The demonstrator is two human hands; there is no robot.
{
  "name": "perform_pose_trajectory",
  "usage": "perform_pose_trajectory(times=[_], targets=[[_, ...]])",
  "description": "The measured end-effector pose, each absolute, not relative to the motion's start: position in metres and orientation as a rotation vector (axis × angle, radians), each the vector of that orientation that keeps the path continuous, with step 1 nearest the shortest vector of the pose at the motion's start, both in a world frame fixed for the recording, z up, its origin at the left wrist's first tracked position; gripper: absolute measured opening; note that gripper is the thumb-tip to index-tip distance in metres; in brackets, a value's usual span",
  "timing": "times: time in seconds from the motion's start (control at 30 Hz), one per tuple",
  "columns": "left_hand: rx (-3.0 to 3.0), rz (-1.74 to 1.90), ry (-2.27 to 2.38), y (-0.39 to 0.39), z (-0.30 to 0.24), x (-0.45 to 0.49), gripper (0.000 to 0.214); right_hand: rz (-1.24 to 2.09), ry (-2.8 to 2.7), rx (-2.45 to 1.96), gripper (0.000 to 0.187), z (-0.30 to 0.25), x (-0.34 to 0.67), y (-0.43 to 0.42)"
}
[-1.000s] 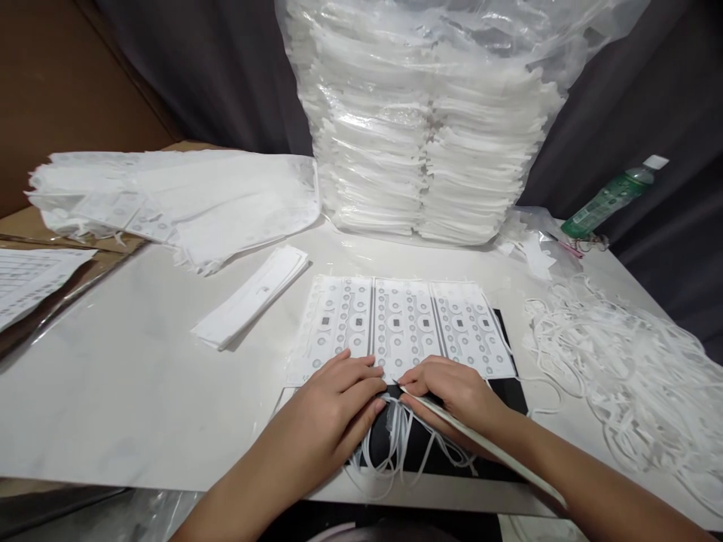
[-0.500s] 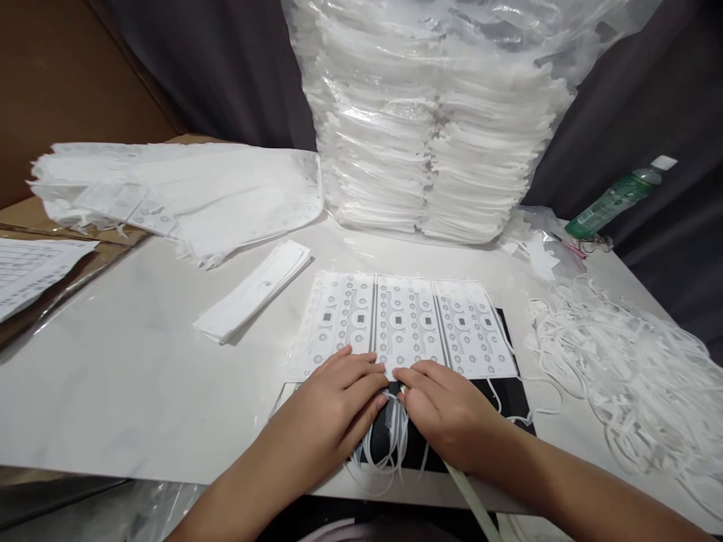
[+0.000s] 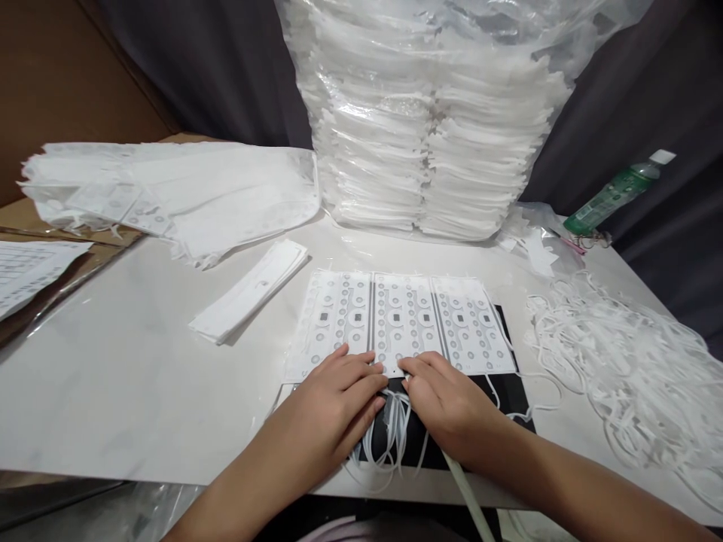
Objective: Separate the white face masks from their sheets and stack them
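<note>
A white printed sheet (image 3: 404, 324), with three panels of grey circles and small dark squares, lies partly on a black pad (image 3: 511, 391). At its front edge, my left hand (image 3: 336, 395) rests with fingers stretched over the sheet, the thumb lower down by the cords. Beside it, my right hand (image 3: 446, 399) has its index fingertip on the sheet's edge and its fingers bent together; what they pinch is hidden. Thin white cords (image 3: 398, 429) hang in loops between my hands. A pale strip (image 3: 471, 497) runs down from beneath my right hand.
Folded white strips (image 3: 248, 293) lie left of the sheet, with a white stack (image 3: 226, 188) behind. A tall plastic-wrapped pile (image 3: 418, 135) stands at the back. Tangled white cords (image 3: 638, 361) spread at right, near a green bottle (image 3: 618, 192) and paper scraps (image 3: 536, 248).
My right hand has shifted slightly right, so the gap between my fingertips is wider and shows more of the sheet's edge. My left hand stays in place. The view has moved a little.
</note>
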State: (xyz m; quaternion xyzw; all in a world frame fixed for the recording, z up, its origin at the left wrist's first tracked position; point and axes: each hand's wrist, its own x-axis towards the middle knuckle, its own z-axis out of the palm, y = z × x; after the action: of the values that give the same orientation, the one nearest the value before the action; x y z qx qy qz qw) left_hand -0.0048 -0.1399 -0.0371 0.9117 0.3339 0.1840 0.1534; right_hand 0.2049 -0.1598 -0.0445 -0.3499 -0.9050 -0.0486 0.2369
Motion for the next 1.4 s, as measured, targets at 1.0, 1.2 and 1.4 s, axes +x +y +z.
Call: perform_pose_trajectory(times=[1.0,1.2,1.4], targets=[[2.575,0.525,0.953,-0.139,-0.035,-0.008,0.030,0.420,-2.228,-0.894,0.003,-0.045,0.219,-0.150],[2.579,0.515,0.962,-0.140,-0.037,-0.009,0.029,0.178,-2.390,-0.919,0.005,-0.049,0.218,-0.152],[2.604,0.509,0.956,-0.140,-0.038,-0.007,0.027,0.009,-2.523,-0.812,0.016,-0.046,0.214,-0.153]])
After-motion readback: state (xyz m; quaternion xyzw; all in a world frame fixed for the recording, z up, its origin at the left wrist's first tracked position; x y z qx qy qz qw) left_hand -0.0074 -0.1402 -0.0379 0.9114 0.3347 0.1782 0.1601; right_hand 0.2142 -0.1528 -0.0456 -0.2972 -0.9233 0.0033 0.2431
